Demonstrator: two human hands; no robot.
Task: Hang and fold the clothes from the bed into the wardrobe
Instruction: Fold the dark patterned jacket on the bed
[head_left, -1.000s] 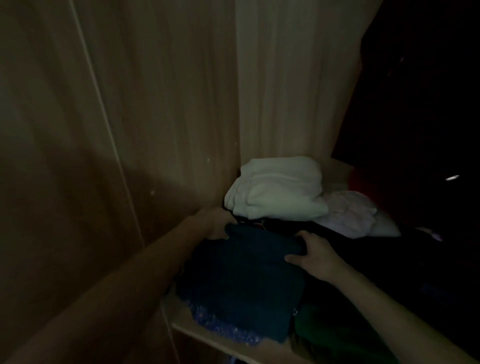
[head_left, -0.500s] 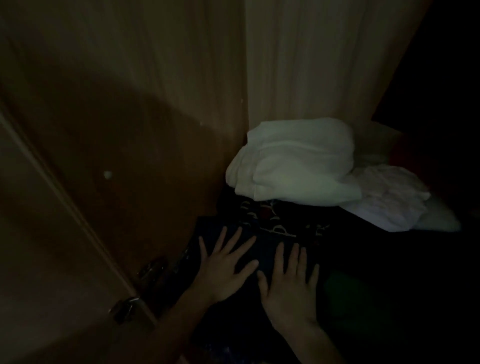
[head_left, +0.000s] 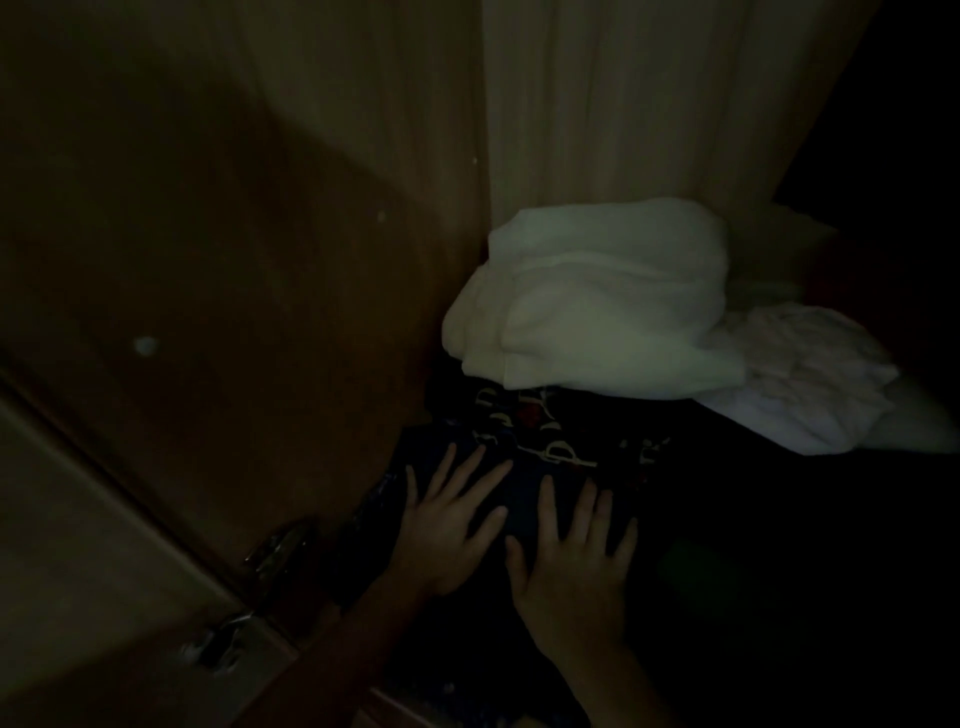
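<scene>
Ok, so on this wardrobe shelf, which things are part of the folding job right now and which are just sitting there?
In the job:
- dark folded garment, pressed flat on the shelf
- left hand and right hand, both open, palms down on it

Just sitting there:
- white folded cloth behind
- pale crumpled garment to its right
- door hinges

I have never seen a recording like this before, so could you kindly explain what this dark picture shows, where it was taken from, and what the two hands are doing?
There is no machine here: the picture comes from one wide-angle camera worn on a person's head, looking down into a dim wardrobe. The left hand and right hand lie flat, fingers spread, side by side on a dark folded garment; neither grips anything. Behind it lies a dark patterned garment, and on top of that a folded white cloth pushed into the corner, with a paler crumpled piece beside it. The wooden wardrobe wall stands on the left, with metal hinges near its edge. The right part is too dark to make out.
</scene>
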